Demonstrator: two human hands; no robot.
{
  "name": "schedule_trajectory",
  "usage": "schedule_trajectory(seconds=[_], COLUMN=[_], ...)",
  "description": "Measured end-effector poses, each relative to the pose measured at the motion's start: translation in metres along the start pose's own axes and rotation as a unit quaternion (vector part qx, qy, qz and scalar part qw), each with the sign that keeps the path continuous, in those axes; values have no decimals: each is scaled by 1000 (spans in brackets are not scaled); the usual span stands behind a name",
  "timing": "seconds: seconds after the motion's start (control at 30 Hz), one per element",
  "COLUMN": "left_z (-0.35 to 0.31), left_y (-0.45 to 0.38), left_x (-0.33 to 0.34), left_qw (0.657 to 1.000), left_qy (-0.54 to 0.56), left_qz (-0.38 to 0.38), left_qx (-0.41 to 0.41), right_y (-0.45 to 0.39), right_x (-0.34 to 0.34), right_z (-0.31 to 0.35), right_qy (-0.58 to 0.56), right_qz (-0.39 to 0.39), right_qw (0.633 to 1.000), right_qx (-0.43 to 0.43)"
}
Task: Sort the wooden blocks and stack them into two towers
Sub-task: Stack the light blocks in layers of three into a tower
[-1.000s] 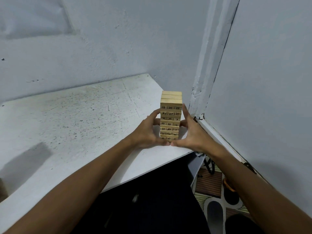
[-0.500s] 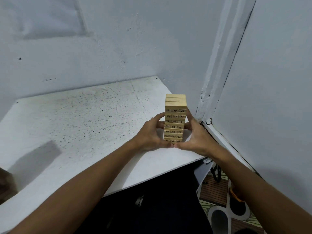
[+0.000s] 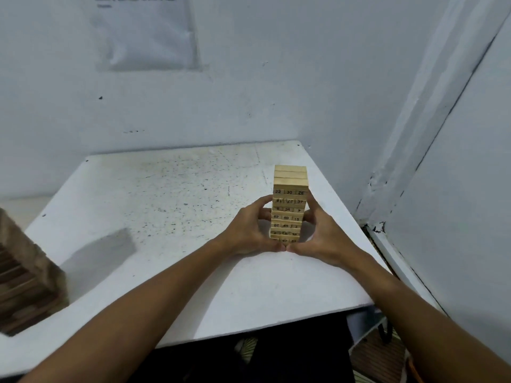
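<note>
Light tower [image 3: 289, 201] stood upright on white surface [image 3: 166, 205], near its right edge. Left hand [image 3: 250, 230] & right hand [image 3: 322, 236] both grasped its lower half, thumbs touching in front. Dark tower [image 3: 27, 275] stood far left, partly cut off.

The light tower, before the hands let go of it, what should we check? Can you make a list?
1. Light tower upright, layers lined up: ok.
2. Left hand and right hand grip its two sides: ok.
3. Base flat on the white table: cannot tell, thumbs hide it.
4. Room from the table's near edge: ok.
5. Dark tower at the left stands apart: ok.
</note>
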State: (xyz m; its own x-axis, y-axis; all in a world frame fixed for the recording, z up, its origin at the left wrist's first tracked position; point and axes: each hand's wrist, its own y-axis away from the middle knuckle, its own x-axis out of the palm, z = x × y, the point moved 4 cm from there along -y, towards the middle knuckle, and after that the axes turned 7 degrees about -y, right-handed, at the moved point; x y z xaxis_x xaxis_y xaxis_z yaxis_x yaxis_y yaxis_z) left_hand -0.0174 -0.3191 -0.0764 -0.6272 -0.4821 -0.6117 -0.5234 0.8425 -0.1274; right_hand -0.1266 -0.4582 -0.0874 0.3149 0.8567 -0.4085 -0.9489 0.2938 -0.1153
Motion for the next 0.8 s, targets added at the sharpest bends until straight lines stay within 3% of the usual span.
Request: schedule_trajectory(seconds=[0.4, 0.8], left_z=[39, 73], left_y=[-12, -48], left_x=[-47, -80], left_qw=[997, 994], left_qy=[6, 4], left_qz=[-49, -77], left_qx=[-54, -80], right_y=[-73, -143], right_x=[31, 43], right_z=[4, 0], right_qy=[-22, -9], right_qz=[73, 98], right_qw=[997, 994], right_qx=[-28, -41])
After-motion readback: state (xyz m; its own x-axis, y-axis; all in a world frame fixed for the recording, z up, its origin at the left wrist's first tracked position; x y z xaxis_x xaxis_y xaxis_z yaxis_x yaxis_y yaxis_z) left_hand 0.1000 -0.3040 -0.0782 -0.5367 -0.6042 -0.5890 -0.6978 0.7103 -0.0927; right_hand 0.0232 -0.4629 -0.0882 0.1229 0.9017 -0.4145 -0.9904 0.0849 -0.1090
